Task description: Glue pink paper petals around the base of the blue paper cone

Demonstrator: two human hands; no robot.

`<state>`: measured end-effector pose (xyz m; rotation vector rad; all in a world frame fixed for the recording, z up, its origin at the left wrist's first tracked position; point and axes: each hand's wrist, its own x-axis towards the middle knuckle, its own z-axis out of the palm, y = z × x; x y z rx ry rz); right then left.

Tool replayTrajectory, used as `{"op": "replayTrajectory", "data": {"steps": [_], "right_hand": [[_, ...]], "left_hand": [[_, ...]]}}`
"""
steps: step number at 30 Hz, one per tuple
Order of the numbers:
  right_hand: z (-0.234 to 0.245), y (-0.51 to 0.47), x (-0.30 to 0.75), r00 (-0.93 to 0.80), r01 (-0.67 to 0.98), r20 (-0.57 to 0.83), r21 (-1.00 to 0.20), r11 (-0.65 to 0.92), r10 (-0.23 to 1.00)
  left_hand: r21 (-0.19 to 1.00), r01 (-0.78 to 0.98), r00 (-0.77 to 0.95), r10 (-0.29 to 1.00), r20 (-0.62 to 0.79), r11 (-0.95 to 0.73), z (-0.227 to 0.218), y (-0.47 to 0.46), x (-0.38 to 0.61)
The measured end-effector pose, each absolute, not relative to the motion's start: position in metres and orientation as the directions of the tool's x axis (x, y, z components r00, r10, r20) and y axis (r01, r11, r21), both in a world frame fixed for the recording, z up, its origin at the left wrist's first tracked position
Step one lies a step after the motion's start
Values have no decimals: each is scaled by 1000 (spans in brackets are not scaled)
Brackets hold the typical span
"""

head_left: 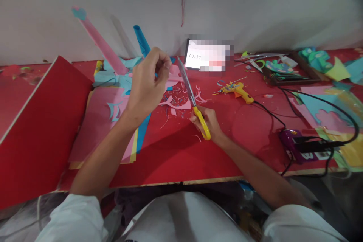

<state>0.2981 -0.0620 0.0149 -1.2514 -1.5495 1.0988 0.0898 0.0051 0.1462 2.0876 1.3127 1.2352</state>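
Note:
My left hand (150, 79) is raised above the red table (176, 159), fingers curled in a pinch near a small pink paper piece (174, 71); what it holds is hard to make out. My right hand (208, 123) rests on the table and grips yellow-handled scissors (193, 100), whose blades point up and away toward the wall, nearly closed. Pink paper scraps (177, 102) lie scattered between the two hands.
A stack of pink, yellow and blue sheets (99, 128) lies at the left beside a red board (39, 128). A yellow glue gun (238, 90) with black cable, a purple power strip (300, 147), a phone (208, 56), rolled paper tubes (102, 43) and paper crafts (314, 58) crowd the back and right.

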Motion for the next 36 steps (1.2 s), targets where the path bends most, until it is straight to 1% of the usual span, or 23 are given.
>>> {"op": "replayTrajectory", "data": {"steps": [4, 8, 11, 14, 17, 20, 27, 32, 36], "right_hand": [[9, -61, 297, -171, 146, 122, -978, 148, 978], [4, -60, 295, -236, 55, 180, -979, 198, 955], [3, -60, 293, -278, 50, 172, -980, 193, 945], [4, -60, 291, -291, 71, 169, -978, 198, 942], [6, -61, 289, -270, 73, 180, -976, 206, 946], [6, -61, 289, -246, 68, 176, -978, 198, 953], [1, -57, 294, -203, 71, 182, -977, 200, 962], [0, -58, 293, -207, 67, 178, -978, 196, 962], [2, -59, 292, -212, 57, 163, -982, 178, 964]], "left_hand": [[749, 476, 202, 886, 418, -461, 144, 7, 90], [804, 425, 192, 909, 370, -417, 145, 5, 93], [816, 395, 199, 906, 373, -422, 144, 4, 96], [821, 339, 219, 887, 406, -459, 138, 6, 100], [796, 317, 228, 856, 464, -516, 130, 9, 104], [739, 375, 232, 829, 509, -559, 125, 8, 107], [641, 481, 289, 798, 528, -598, 132, 1, 107], [632, 471, 302, 786, 540, -615, 131, 1, 109], [657, 448, 290, 794, 534, -606, 129, 0, 109]]}}
